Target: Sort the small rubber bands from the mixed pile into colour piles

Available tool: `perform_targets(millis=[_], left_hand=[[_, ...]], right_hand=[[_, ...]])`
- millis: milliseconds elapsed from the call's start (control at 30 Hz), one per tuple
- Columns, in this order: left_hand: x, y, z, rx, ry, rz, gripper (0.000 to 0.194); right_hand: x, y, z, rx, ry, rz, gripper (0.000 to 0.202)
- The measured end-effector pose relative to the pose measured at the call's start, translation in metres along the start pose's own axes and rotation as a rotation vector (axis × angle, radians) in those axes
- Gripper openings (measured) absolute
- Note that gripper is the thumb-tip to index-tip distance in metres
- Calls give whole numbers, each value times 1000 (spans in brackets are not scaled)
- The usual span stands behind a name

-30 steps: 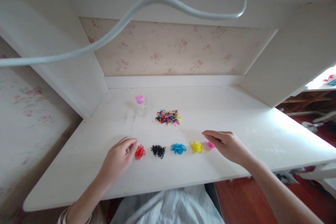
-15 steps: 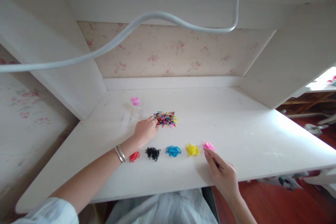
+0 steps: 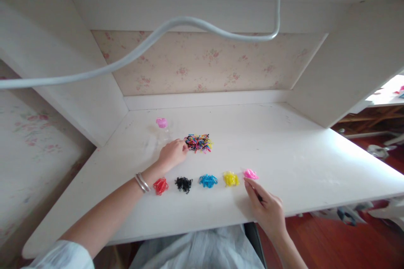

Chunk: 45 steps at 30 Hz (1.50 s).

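A heap of mixed coloured rubber bands (image 3: 199, 143) lies mid-desk. My left hand (image 3: 173, 152) is at its left edge, fingers curled together at the bands; what they pinch is too small to make out. Nearer me, sorted piles form a row: red bands (image 3: 160, 186), black bands (image 3: 183, 184), blue bands (image 3: 208, 180), yellow bands (image 3: 231, 178) and pink bands (image 3: 250, 174). Just below the pink pile, my right hand (image 3: 267, 207) has thumb and forefinger pressed together. Whatever is between those fingertips cannot be seen clearly.
Behind my left hand stands a small clear container with a pink top (image 3: 162, 122). The white desk (image 3: 284, 147) has side panels and a floral back wall. A white cable (image 3: 189, 21) hangs across the upper view.
My left hand has shifted slightly left along the mixed heap's edge, so more of the red pile shows. The right hand stays beside the pink pile. The view has moved a little.
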State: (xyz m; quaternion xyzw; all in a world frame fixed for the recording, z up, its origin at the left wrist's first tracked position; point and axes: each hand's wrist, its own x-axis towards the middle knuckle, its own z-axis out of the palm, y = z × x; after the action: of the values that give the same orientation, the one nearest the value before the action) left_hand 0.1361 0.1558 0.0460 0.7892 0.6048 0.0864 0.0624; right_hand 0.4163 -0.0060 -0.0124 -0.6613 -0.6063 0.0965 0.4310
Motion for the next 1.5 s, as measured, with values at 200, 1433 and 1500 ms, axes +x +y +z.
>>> perform_targets(millis=[200, 1433, 1500], left_hand=[[-2, -6, 1, -25, 19, 3, 22], [-68, -33, -37, -123, 189, -17, 26], [-87, -41, -37, -164, 221, -35, 25]], right_hand=[[0, -1, 1, -16, 2, -3, 31], [0, -10, 2, -89, 32, -27, 34], [0, -8, 2, -86, 18, -46, 33]])
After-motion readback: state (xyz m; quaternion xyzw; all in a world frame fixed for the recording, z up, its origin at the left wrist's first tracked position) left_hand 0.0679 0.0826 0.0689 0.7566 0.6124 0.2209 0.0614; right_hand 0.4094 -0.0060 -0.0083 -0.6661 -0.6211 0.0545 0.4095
